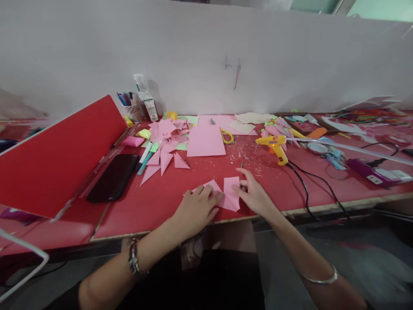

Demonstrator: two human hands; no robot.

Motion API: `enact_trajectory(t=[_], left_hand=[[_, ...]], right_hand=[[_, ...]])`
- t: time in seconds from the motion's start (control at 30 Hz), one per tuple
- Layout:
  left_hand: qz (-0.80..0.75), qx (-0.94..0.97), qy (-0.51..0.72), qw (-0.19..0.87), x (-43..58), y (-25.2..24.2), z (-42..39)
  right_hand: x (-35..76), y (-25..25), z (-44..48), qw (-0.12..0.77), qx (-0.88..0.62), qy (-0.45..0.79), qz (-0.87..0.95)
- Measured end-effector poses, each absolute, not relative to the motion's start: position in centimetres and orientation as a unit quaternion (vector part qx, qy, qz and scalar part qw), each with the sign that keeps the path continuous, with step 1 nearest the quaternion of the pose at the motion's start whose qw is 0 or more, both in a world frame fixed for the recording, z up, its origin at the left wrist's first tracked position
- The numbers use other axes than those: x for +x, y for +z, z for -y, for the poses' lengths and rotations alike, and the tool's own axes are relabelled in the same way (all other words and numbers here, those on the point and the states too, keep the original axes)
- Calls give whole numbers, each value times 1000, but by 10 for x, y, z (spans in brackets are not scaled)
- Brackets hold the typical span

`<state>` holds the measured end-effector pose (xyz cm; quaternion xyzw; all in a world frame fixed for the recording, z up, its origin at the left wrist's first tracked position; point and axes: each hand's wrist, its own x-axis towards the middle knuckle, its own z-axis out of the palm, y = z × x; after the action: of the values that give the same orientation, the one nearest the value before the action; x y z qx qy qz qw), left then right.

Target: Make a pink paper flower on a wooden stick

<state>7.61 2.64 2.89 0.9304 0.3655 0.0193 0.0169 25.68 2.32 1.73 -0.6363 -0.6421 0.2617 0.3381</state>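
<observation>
A small pink paper piece [231,193] lies near the front edge of the red table [155,202]. My left hand [196,209] rests flat on its left part, fingers stretched out over the paper. My right hand [253,193] touches the paper's right edge, index finger extended and the other fingers curled at the edge. Neither hand lifts the paper off the table.
Behind lie a larger pink sheet [205,140], yellow-handled scissors [226,134], a pile of pink triangles [166,144], and a yellow glue gun [276,146] with a black cord. A black phone [113,176] and a tilted red board [54,159] sit left. A pen cup [132,107] stands by the wall.
</observation>
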Motion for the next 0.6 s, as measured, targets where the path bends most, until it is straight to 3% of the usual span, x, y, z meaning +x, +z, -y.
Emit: enact_trajectory(t=[0.17, 0.3, 0.6], left_hand=[[-386, 922, 19, -17, 82, 25, -21], [-378, 925, 26, -30, 83, 22, -18], [-388, 921, 21, -4, 85, 20, -8]], right_hand=[[257, 23, -20, 295, -622, 321, 650], [260, 25, -14, 257, -612, 296, 687], [266, 25, -2, 268, -631, 234, 690]])
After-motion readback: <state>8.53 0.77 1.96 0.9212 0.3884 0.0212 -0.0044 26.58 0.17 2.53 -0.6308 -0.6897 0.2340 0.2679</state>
